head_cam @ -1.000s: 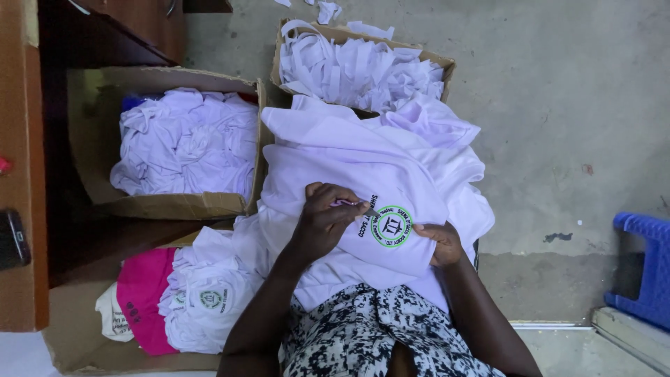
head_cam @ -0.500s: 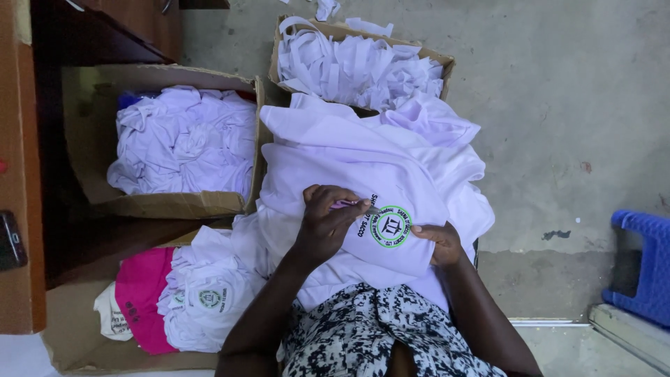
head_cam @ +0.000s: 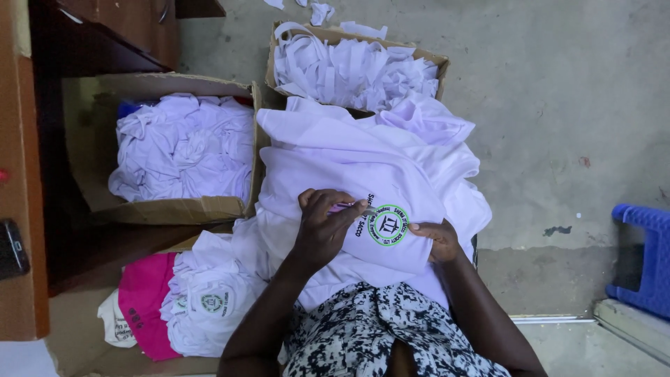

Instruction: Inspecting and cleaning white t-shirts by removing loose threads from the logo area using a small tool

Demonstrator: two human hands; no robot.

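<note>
Right now the white shirt lies across the person's lap, its round green emblem facing up. Left of that emblem, the left hand pinches a small tool; right of it, the right hand presses the cloth flat.

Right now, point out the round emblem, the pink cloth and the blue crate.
emblem (head_cam: 388, 225), head view, middle of the green ring.
pink cloth (head_cam: 143, 300), head view, its flat middle.
blue crate (head_cam: 645, 258), head view, its near side wall.
</note>
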